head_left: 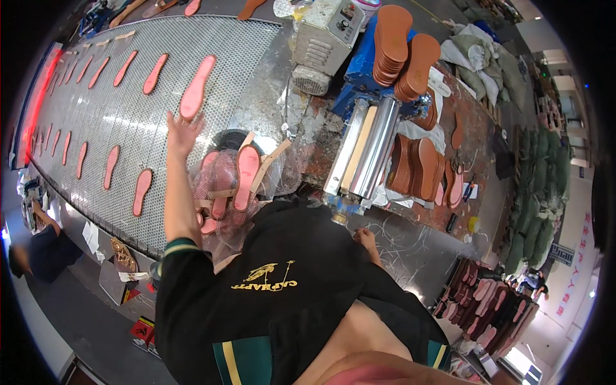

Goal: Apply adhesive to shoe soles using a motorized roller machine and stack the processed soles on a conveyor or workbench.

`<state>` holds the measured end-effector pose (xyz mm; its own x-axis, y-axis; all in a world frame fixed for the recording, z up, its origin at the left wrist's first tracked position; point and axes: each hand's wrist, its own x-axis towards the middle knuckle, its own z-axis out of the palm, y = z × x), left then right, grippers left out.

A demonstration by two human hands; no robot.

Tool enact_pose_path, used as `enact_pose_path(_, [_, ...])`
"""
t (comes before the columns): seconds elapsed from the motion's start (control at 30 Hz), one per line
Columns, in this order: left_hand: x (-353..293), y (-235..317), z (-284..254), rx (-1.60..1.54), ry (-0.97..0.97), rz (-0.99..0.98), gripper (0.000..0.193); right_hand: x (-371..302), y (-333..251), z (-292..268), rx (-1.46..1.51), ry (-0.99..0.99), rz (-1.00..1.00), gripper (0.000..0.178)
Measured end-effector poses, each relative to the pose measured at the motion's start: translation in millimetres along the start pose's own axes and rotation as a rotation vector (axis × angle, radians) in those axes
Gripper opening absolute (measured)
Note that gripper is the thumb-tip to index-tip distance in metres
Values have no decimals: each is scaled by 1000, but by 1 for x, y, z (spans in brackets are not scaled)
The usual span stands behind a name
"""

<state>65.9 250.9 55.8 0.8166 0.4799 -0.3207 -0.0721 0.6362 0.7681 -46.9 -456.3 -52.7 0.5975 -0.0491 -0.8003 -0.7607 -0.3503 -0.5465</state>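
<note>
My left hand (pixel 185 133) reaches out over a metal mesh conveyor belt (pixel 237 48), fingers spread and open. Its fingertips are at the near end of a pink shoe insole (pixel 197 88) with a brown rim; whether they touch it is hard to tell. My right hand (pixel 366 239) hangs low beside my body, below a roller machine (pixel 375 147) with shiny metal cylinders. Its fingers are too small and partly hidden to read. Between my left arm and the machine, another pink insole (pixel 246 176) lies on netting over a heap of similar ones.
Two rows of pink insoles (pixel 142 192) lie along the belt. Stacks of brown soles (pixel 391 42) stand on the blue machine and brown stacks (pixel 420 167) on the worn table. A grey motor unit (pixel 327 38) stands behind. At far left is another person (pixel 48 247); a loaded rack (pixel 487 301) stands right.
</note>
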Motion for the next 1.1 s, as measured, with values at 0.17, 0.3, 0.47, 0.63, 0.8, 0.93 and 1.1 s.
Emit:
enact_pose_path(0.17, [17,-1,-111,212,516,-180,36,-7,-19,1,149,86,-58,22])
enact_pose_path(0.3, [-25,-65,-33,357,273,-98,17,-15,-24,-33,115,286,-264,18])
enact_pose_path(0.47, [-105,-84,64,315,95,-255,20,-18,-116,-73,238,454,-532,13])
enact_pose_path(0.63, [-148,-95,120,145,-79,-251,17,-101,-264,-43,273,506,-919,9])
enact_pose_path(0.8, [-189,-51,193,60,-279,-150,19,-195,-348,47,57,175,-1158,11])
enact_pose_path(0.93, [-212,-35,238,125,-496,-107,21,-230,-381,108,-523,-60,-1415,25])
enact_pose_path(1.1, [-230,-44,250,128,-461,-230,21,-213,-376,121,-681,55,-1537,18])
